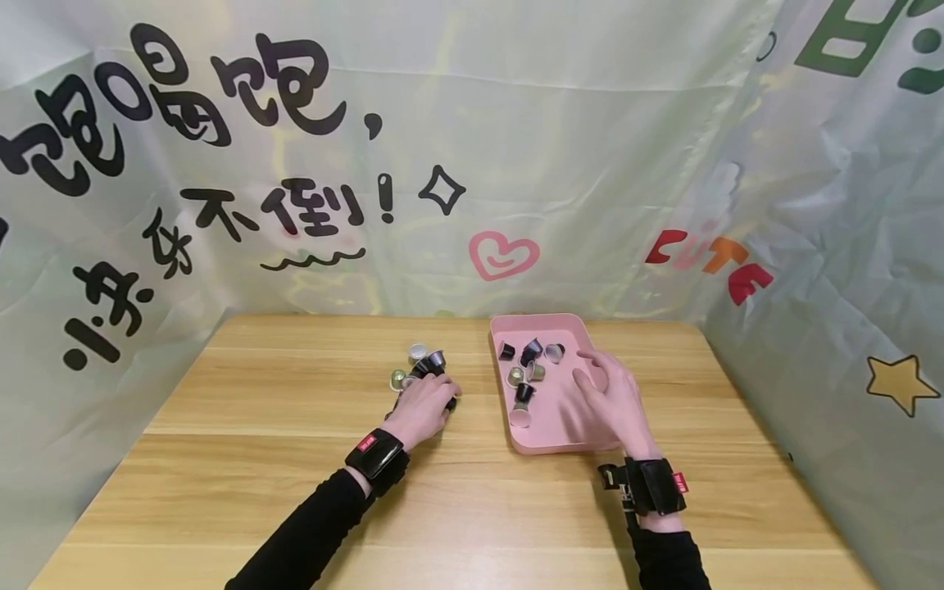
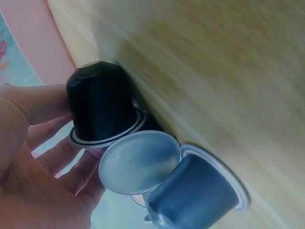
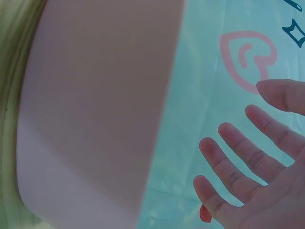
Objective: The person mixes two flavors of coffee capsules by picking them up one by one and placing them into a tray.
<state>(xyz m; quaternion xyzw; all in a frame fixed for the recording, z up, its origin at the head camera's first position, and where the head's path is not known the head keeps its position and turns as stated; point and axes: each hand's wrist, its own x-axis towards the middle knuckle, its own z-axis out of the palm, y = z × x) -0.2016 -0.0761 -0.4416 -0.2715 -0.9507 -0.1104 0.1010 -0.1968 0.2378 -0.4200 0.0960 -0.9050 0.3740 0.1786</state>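
At the pile of coffee capsules left of the tray, my left hand (image 1: 420, 411) has its thumb and fingers around a black coffee capsule (image 2: 101, 102). Beside that one, the left wrist view shows a capsule with its silver lid (image 2: 140, 162) facing the camera and a blue-grey capsule (image 2: 195, 191) on its side. In the head view a green capsule (image 1: 398, 378) and a silver-topped capsule (image 1: 417, 352) sit at the pile's edge; my hand hides part of the pile. Over the right side of the pink tray (image 1: 556, 430), my right hand (image 1: 614, 401) holds nothing, fingers spread.
Several capsules lie in the tray's left half, among them a black one (image 1: 524, 392) and one with a pale pink lid (image 1: 519, 417). The wooden table (image 1: 472, 508) meets a printed cloth backdrop (image 1: 590, 164) behind and at both sides.
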